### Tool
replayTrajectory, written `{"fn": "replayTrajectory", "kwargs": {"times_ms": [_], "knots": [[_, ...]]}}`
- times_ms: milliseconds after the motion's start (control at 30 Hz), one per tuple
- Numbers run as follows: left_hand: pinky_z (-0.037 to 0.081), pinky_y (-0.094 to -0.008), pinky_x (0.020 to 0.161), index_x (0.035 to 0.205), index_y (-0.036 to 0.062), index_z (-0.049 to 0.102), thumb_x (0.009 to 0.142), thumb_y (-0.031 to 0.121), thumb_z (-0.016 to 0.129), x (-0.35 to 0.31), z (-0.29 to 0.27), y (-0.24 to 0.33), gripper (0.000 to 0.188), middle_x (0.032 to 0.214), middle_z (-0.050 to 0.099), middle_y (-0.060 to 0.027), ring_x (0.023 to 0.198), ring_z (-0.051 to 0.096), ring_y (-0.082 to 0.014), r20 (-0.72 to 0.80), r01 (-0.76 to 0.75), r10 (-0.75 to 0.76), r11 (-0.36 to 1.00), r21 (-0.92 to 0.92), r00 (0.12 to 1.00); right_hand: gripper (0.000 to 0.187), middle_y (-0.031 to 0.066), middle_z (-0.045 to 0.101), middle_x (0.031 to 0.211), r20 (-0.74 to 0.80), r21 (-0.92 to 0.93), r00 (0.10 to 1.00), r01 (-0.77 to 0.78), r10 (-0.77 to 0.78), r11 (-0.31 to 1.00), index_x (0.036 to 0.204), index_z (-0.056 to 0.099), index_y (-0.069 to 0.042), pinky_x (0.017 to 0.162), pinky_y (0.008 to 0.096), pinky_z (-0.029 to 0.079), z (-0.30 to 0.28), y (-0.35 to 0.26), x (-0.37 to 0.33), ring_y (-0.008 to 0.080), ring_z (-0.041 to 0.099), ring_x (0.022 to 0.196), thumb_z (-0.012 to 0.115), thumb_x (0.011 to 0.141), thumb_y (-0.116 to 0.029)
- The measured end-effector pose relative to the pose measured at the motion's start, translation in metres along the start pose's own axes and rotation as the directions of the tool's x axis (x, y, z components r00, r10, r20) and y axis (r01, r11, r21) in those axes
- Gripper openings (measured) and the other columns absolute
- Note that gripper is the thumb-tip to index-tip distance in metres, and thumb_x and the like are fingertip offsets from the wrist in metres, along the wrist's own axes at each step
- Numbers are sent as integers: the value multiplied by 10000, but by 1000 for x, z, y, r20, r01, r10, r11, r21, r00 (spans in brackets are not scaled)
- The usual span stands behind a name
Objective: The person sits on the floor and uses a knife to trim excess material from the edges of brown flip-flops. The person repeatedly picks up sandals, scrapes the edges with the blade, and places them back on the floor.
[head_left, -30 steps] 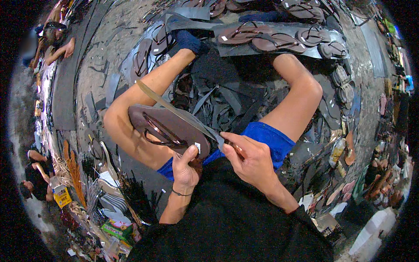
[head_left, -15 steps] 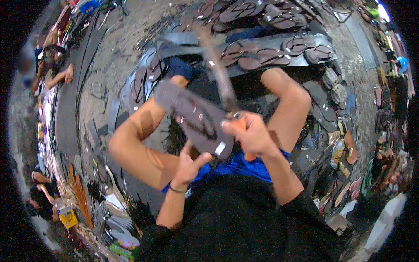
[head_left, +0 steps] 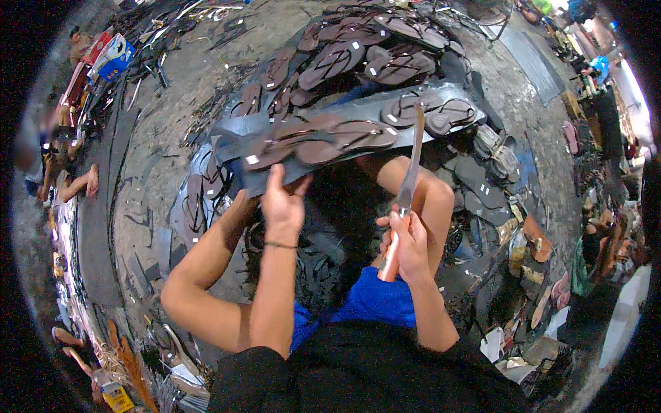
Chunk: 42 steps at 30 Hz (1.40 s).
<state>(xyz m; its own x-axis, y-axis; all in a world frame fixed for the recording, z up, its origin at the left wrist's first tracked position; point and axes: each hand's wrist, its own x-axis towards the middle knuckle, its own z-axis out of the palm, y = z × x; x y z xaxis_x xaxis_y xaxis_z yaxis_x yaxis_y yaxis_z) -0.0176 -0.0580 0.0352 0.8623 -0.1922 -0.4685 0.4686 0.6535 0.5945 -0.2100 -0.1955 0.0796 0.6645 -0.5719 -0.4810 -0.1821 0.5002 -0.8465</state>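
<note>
My left hand (head_left: 283,209) reaches forward, fingers apart, its fingertips at the near edge of a dark brown flip-flop (head_left: 266,153) with a white tag. That flip-flop lies at the left end of a grey board (head_left: 434,98), where more brown flip-flops (head_left: 344,143) lie in a row. Whether the fingertips touch it is hard to tell. On the right, my right hand (head_left: 407,249) is wrapped round the orange handle of a knife (head_left: 414,165). Its long, slightly curved blade points up and away, over my bent right knee, its tip in front of the board.
Brown flip-flops (head_left: 332,65) lie heaped beyond the board, and others (head_left: 195,206) lie left of my left leg. At right are grey-black soles (head_left: 478,182) and a bundle of grey pieces (head_left: 497,153). Scraps litter the floor (head_left: 186,82). Another person's foot (head_left: 91,180) shows at far left.
The flip-flop in my left hand has left my lap; that hand has moved forward to the board with its fingers spread. My right hand has shifted slightly lower, with the knife more upright.
</note>
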Motion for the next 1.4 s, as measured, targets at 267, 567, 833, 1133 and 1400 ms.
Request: {"fn": "replayTrajectory", "kwargs": {"times_ms": [267,567,833,1133,1400], "knots": [[447,-394,991,1262,44,434,902,458,561,0,-155,131,563,1334,370,-164,1194,418,-277,-322,-220,240,971,97,916,410,81,603,940,233,-85,972,2,17,996,1299,393,-58,510,260,501,50,30,8,110,563,631,545,949,-208],[542,-351,759,1123,58,548,878,410,634,-13,-79,-26,438,1084,593,-127,912,610,-238,-162,259,-248,965,50,955,399,170,633,786,274,-599,962,169,2,782,1248,430,-36,592,408,488,51,75,2,294,633,660,499,961,-305],[412,-225,461,993,116,625,822,494,676,35,-50,18,419,788,607,-11,568,527,-96,-198,126,-78,963,239,977,294,259,627,799,350,-702,927,356,-138,617,1087,449,-33,648,527,479,58,95,-4,465,613,752,518,942,-279],[401,-191,485,1019,117,608,870,365,673,33,-62,26,297,810,593,2,590,505,-60,-76,119,-110,985,124,991,279,244,619,777,520,-680,851,461,-68,570,949,419,-15,632,542,465,94,73,68,473,593,767,508,940,-279],[402,-198,470,993,83,607,878,339,666,30,-64,35,287,782,597,-18,559,496,-58,-101,87,-75,989,116,992,341,244,647,908,555,-806,817,481,159,345,1022,594,-2,741,507,500,142,94,135,432,622,844,556,895,-317]]}}
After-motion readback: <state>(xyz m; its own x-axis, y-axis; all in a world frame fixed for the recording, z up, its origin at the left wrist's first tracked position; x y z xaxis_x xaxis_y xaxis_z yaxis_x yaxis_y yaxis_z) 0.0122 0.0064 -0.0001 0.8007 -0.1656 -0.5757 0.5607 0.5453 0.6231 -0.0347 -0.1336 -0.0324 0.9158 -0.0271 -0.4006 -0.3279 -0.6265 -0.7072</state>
